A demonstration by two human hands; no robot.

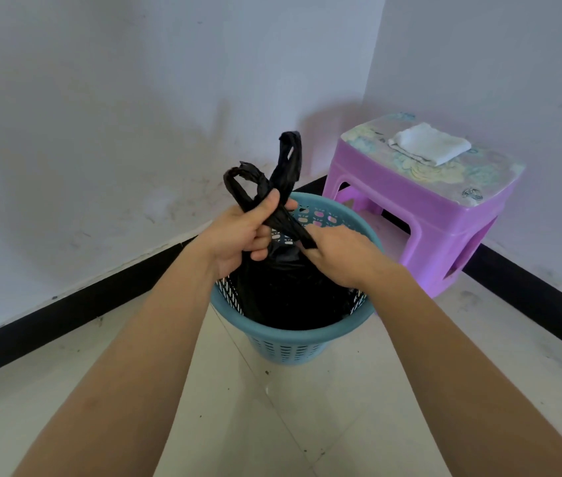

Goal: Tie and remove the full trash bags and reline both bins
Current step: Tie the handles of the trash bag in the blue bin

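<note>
**A:** In the head view, how do the hands sit?

**B:** Both forearms reach forward over the bin (289,339). The left hand (238,232) is raised, with fingers and thumb curled round the twisted neck of the black trash bag (283,297). It is a closed grip, and the 2 handle loops (289,160) stick up past the knuckles.

**A:** And the right hand?

**B:** The right hand (338,256) is lower and just beside the left, its back toward the camera. Its grip is closed on the same twisted strand where it runs down to the bag's body.

**A:** Where is the bag itself?

**B:** It is inside the blue slatted bin, which stands on the tiled floor (307,425) in a wall corner. The bag's bulk fills most of the bin, and its top is gathered above the rim.

**A:** Anything near?

**B:** A purple stool (420,208) stands just right of the bin — a folded white cloth (431,148) lies on its surface.
</note>
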